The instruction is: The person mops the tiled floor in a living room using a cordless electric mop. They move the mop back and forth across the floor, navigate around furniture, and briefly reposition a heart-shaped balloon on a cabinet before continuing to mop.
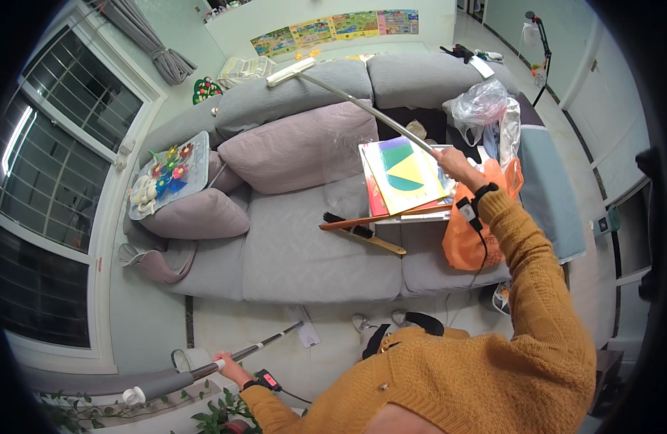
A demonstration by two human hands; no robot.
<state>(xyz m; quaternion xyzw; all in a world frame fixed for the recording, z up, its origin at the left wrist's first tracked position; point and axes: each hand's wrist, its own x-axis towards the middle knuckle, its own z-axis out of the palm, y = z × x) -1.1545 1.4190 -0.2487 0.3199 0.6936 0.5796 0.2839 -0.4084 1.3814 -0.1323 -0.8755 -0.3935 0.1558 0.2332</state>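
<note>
My right hand (454,164) is closed around the end of a metal pole (366,107). The pole's white head (291,72) lies against the top of the sofa's grey back cushion (333,81). Low on the left, my left hand (232,369) grips the shaft of a floor mop (257,345), whose grey foam handle (168,386) points left. The mop's flat white head (304,326) is on the floor near the sofa's front. Below my right hand are stacked picture books (404,176), with a black-bristled brush (385,243) beside them on the seat.
An orange plastic bag (469,247) and a clear plastic bag (479,106) occupy the sofa's right side. Colourful flower decorations (173,165) rest on a tray at the left. Potted plants (227,409) stand near my left arm. A black stand (545,59) is beyond the sofa.
</note>
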